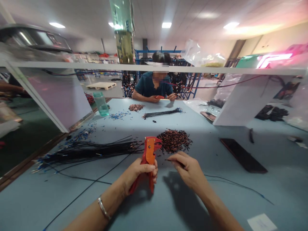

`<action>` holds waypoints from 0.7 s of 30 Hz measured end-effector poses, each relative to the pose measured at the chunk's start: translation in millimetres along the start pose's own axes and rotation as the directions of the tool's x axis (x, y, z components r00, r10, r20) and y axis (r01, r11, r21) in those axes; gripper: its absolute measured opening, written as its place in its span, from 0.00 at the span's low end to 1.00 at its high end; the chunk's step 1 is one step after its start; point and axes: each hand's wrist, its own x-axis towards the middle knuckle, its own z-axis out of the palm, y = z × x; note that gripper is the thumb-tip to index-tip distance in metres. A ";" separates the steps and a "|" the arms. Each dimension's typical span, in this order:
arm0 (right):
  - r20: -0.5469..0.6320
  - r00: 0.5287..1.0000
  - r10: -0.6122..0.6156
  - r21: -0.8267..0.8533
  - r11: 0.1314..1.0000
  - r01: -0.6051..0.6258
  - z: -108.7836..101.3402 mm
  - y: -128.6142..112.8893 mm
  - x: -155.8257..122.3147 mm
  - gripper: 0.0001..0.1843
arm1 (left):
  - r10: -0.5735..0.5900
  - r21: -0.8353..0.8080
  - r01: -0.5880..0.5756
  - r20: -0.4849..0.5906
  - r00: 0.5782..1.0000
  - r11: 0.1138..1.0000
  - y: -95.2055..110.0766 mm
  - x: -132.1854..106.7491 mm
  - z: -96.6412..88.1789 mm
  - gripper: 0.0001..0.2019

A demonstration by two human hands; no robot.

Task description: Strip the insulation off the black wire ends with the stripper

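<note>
My left hand (145, 170) is wrapped round the handles of a red and orange wire stripper (150, 150), held upright with its jaws facing right. Between the fingertips of my right hand (186, 165) is a thin black wire (237, 182). A short end of it pokes out left toward the stripper, apart from the jaws, and the rest trails behind my wrist to the right. Just beyond the hands lies a heap of short black and copper-coloured cut pieces (174, 140). Left of the stripper rests a thick bundle of black wires (96, 150), some with blue ends.
A dark phone (243, 155) lies at the right. Across the table a person (154, 85) sits with a red tool in hand. Before them are another wire bundle (163, 113), a copper-coloured pile (136, 107) and a green bottle (101, 104). A white shelf edge (96, 66) crosses above.
</note>
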 end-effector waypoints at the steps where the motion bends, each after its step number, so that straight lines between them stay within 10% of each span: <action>1: 0.002 1.000 -0.007 0.045 0.999 0.007 -3.0 -4.1 -0.4 0.13 | -0.016 -0.023 0.016 0.013 1.000 1.000 -2.3 0.4 0.3 0.12; 9: 0.113 0.992 -0.051 0.362 0.932 0.007 -23.4 -17.2 -7.0 0.07 | -0.050 -0.182 0.053 0.020 0.999 0.982 -15.1 6.2 0.6 0.13; 21: 0.063 0.929 -0.365 -0.060 0.928 0.369 16.8 -13.5 -11.8 0.13 | -0.019 -0.177 0.006 -0.073 0.997 0.984 -12.3 4.8 5.5 0.14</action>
